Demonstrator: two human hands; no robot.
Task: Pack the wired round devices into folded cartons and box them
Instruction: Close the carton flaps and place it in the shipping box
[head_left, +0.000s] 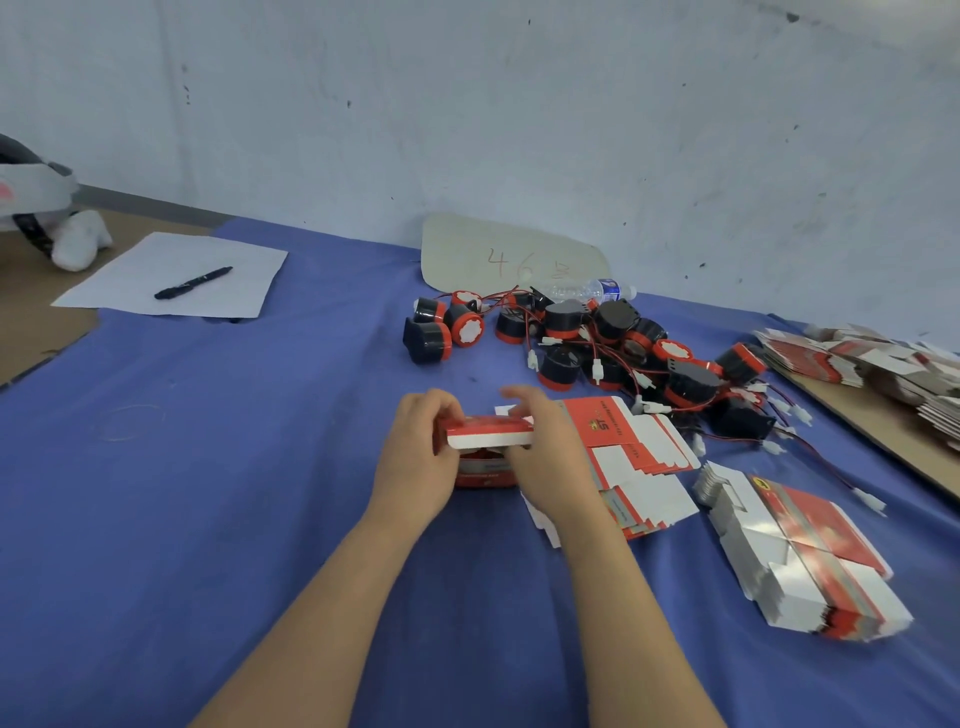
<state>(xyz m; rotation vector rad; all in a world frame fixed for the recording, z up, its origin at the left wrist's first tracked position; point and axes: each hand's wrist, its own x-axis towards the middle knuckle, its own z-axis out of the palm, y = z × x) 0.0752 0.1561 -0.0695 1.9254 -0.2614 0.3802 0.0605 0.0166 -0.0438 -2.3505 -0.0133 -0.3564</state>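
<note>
At ten o'clock on the blue tablecloth (208, 467), a black pen (193, 283) lies on a white paper sheet (130, 280). At centre, the left hand (415, 452) curls its fingers round the left end of a small red-and-white cardboard carton (488, 434). The right hand (548, 457) grips its right end. A heap of black-and-red round wired devices (613, 343) sits at one o'clock. Flat red-and-white carton blanks (810, 561) lie stacked at four o'clock.

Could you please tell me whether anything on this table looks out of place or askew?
A clear water bottle lies on its side behind the tangled pile of wired round devices. The flat cartons beside the right hand are fanned askew, not squared. Nothing looks damaged.
</note>
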